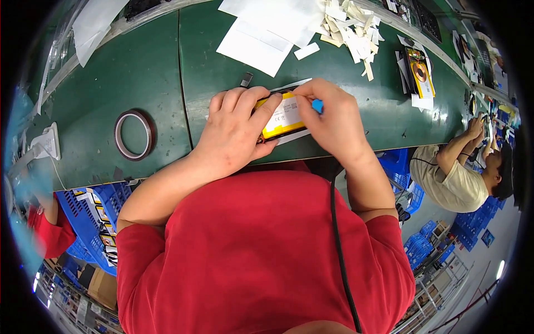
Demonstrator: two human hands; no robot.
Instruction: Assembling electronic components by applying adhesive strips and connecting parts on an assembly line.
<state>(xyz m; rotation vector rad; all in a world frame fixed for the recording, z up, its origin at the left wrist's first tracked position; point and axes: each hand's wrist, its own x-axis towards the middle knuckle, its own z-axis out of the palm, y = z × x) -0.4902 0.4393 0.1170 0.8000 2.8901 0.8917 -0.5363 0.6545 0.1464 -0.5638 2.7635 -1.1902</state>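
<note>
near tape roll (118, 135) and paper scraps (354, 34), we see left hand (233, 127) gripping a white-labelled yellow pack (284, 117), right hand (335, 117) clasping blue object (317, 106).

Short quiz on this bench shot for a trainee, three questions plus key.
1. Multiple choice: which bare hand has the small bright-blue object in its grasp? A) left B) right C) neither
2. True or false: the round brown tape roll lies to the left of the flat yellow pack with a white label.
3. Short answer: what is heaped beside the flat white paper sheets, on the far side of the green tabletop?

Key:
1. B, the right hand.
2. True.
3. Loose white and cream paper strips.
</note>
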